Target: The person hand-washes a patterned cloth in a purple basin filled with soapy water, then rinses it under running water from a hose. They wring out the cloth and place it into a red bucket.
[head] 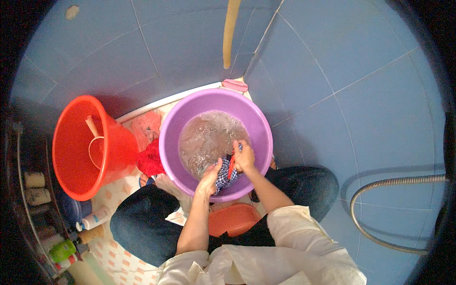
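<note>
A round purple plastic tub [216,93] stands before me with cloudy, foamy water [206,139] in it. Over the near right part of the water, a dark blue and white checked cloth [223,175] with a red part is bunched between my hands. My left hand [210,178] grips its left side, fingers pointing up and partly hidden by the cloth. My right hand [244,156] is closed on the right side of the cloth, beside the red part. The lower part of the cloth lies against the tub's near inner wall.
Left of the tub stand a red bucket [123,149] holding a dipper [92,126], and red cloths [151,156] on the tiled floor. Bottles [96,218] and a rack [25,185] are farther left. Blue tiled walls meet behind the tub. A metal hose [377,183] hangs at the right.
</note>
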### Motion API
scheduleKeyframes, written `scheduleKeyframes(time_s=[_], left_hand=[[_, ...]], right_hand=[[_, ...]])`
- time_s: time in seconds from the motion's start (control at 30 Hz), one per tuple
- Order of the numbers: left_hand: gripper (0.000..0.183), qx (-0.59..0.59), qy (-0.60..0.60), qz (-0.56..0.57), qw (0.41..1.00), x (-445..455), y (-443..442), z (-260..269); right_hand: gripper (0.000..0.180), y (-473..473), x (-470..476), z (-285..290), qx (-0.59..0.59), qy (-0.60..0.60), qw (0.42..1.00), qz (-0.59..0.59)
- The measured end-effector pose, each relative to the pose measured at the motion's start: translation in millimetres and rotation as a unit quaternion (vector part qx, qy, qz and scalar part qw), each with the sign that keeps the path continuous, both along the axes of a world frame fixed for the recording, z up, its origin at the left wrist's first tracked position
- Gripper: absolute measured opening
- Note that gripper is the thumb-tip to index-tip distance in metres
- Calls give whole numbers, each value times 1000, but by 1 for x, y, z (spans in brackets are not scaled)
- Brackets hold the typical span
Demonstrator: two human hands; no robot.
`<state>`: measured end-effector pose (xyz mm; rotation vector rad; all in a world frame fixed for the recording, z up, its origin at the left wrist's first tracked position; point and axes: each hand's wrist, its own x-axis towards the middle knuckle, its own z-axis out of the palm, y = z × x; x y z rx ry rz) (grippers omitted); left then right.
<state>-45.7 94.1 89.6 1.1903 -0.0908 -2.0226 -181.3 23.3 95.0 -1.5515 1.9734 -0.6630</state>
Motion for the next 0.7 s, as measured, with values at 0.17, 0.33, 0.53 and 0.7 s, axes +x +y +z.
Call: scheduleKeyframes(time_s=[0.17, 0.33, 0.53, 0.7], left_hand=[[37, -173, -127, -78, 974, 24, 1, 48], [37, -185, -122, -116, 968, 40, 8, 40], [46, -172, 113, 149, 967, 51, 1, 50], [52, -38, 97, 206, 973, 30, -6, 83]], right_hand=[[54, -30, -71, -14, 253, -182, 950, 22], [59, -27, -84, -1, 245, -319, 915, 4], [53, -7, -38, 71, 203, -492, 844, 73], [27, 82, 57, 125, -128, -64, 896, 421]])
